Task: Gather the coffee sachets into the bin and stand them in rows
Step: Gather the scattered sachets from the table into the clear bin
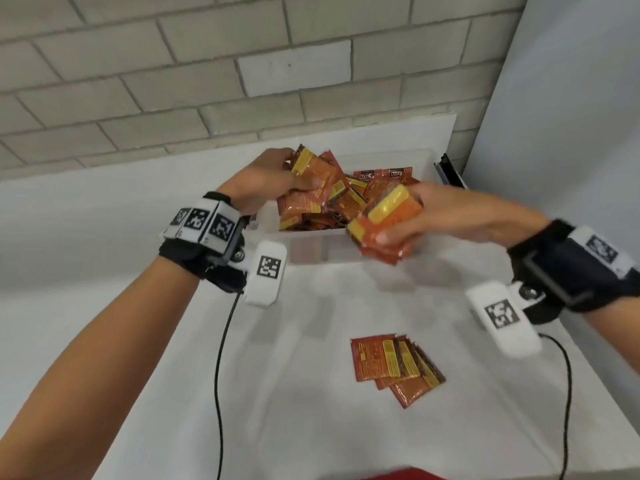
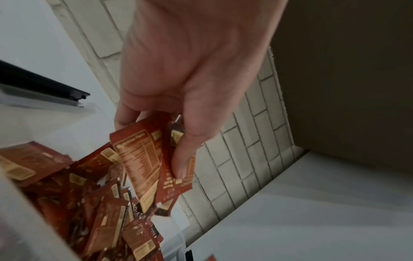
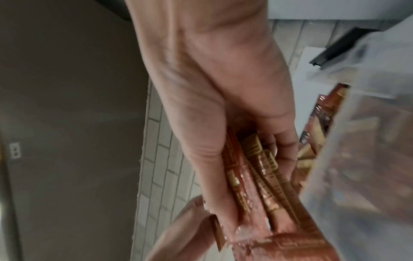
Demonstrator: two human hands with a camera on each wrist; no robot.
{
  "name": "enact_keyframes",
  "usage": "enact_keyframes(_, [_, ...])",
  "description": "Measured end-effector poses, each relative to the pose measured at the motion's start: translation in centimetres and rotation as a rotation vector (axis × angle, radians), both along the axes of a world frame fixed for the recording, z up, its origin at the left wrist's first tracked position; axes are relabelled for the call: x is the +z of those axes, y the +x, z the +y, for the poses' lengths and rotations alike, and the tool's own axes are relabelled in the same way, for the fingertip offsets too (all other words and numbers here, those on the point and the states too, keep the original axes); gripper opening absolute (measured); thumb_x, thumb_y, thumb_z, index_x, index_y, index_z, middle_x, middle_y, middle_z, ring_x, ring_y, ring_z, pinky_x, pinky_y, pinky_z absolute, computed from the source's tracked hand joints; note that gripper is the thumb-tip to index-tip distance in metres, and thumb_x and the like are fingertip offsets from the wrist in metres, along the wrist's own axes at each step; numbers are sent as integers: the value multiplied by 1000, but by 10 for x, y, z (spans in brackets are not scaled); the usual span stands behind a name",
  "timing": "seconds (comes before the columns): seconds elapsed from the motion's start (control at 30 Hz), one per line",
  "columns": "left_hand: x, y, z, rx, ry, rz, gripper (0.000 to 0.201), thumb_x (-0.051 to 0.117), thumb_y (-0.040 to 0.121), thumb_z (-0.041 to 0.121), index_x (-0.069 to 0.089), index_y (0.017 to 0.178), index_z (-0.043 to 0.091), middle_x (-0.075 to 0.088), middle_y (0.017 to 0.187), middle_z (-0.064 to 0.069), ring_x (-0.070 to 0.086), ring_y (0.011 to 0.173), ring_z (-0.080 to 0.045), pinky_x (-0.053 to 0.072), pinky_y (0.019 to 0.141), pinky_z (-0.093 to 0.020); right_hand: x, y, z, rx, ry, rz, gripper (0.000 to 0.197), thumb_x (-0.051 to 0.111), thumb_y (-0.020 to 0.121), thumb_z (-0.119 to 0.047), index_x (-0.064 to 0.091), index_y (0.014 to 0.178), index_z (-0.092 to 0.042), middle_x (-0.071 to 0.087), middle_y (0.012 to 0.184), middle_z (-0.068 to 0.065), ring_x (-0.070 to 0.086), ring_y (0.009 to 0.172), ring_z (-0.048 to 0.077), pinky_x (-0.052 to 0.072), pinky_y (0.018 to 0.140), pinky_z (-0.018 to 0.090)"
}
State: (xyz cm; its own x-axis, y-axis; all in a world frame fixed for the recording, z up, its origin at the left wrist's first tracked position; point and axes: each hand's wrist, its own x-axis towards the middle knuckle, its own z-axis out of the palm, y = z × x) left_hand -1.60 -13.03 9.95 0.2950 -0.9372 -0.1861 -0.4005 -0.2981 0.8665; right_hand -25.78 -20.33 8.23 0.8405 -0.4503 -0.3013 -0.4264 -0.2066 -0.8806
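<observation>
A clear plastic bin (image 1: 311, 247) at the back of the white table holds a loose heap of orange-red coffee sachets (image 1: 322, 209). My left hand (image 1: 273, 178) is over the bin's left side and grips a bunch of sachets (image 1: 311, 168); the left wrist view shows the thumb pressing on those sachets (image 2: 156, 159). My right hand (image 1: 433, 213) holds a stack of sachets (image 1: 384, 223) edge-on just above the bin's front right rim. In the right wrist view the stack (image 3: 257, 185) sits between thumb and fingers. A few more sachets (image 1: 391, 365) lie fanned flat on the table.
A grey brick wall (image 1: 207, 81) stands right behind the bin. A black strip (image 1: 448, 171) lies at the bin's far right corner. Cables (image 1: 221, 358) hang from both wrist cameras over the table. A red edge shows at the table's front.
</observation>
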Motion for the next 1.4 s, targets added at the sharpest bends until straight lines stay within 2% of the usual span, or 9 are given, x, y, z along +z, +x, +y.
enact_keyframes(0.27, [-3, 11, -74, 60, 188, 169, 23, 66, 87, 0, 58, 108, 1, 68, 100, -9, 67, 88, -19, 58, 76, -35, -8, 45, -85, -275, 10, -66, 36, 76, 78, -10, 66, 113, -11, 72, 107, 4, 67, 102, 20, 50, 94, 32])
enact_keyframes(0.43, [-20, 12, -94, 94, 320, 149, 44, 72, 75, -10, 57, 116, -4, 65, 115, -21, 63, 106, -39, 50, 93, -55, -33, 59, -100, -326, 133, -48, 30, 65, 81, 11, 63, 108, -3, 68, 99, 6, 64, 95, 21, 53, 77, 26])
enact_keyframes(0.57, [-28, 12, -99, 122, 297, 160, 75, 72, 72, -16, 40, 135, 11, 60, 121, -18, 60, 111, -35, 52, 93, -51, -44, 60, -105, -348, 101, -65, 38, 68, 77, 15, 58, 107, -7, 63, 93, 6, 61, 90, 21, 51, 76, 33])
enact_keyframes(0.63, [-30, 14, -99, 102, 311, 166, 89, 78, 68, -10, 33, 140, 17, 58, 127, -18, 62, 110, -35, 54, 91, -49, -47, 56, -108, -407, 69, -19, 78, 73, 77, 5, 30, 141, -10, 57, 114, 9, 60, 96, 19, 51, 77, 28])
enact_keyframes(0.73, [-30, 15, -95, 77, 297, 92, 80, 81, 71, 0, 40, 137, 18, 59, 123, -9, 60, 102, -25, 55, 83, -37, -49, 47, -115, -393, -108, 119, 104, 82, 73, -22, 13, 151, -18, 34, 148, 12, 41, 130, 27, 37, 106, 37])
enact_keyframes(0.97, [-33, 5, -59, 14, 136, -154, 39, 74, 82, 12, 62, 119, 14, 60, 120, -2, 55, 107, -15, 42, 76, -19, -27, 9, -55, -407, -546, 45, 41, 74, 79, -39, 51, 105, -17, 61, 110, 1, 57, 94, 12, 40, 72, 21])
enact_keyframes(1.1, [-41, 16, -33, 168, 69, -536, 41, 68, 87, 27, 52, 125, 22, 45, 131, -8, 34, 128, -28, 36, 96, -33, -47, -22, 18, -160, -459, 149, 39, 67, 80, -50, 52, 102, -22, 55, 99, -5, 51, 87, 6, 38, 66, 10])
enact_keyframes(1.23, [-47, 47, -25, 341, 331, -737, 77, 64, 88, 42, 25, 146, 8, 29, 145, -23, 24, 136, -39, 28, 107, -45, -95, -40, 79, 201, -406, 554, 95, 32, 67, -86, 15, 148, -38, 23, 150, 2, 22, 136, 24, 29, 109, 44])
enact_keyframes(1.4, [-73, 74, -14, 340, 441, -373, 65, 62, 91, 41, 44, 132, -5, 54, 129, -22, 54, 118, -39, 45, 101, -50, -128, -48, 118, 260, -608, 623, 96, -7, 62, -84, -4, 149, -44, -12, 160, 7, -7, 144, 30, 8, 113, 50])
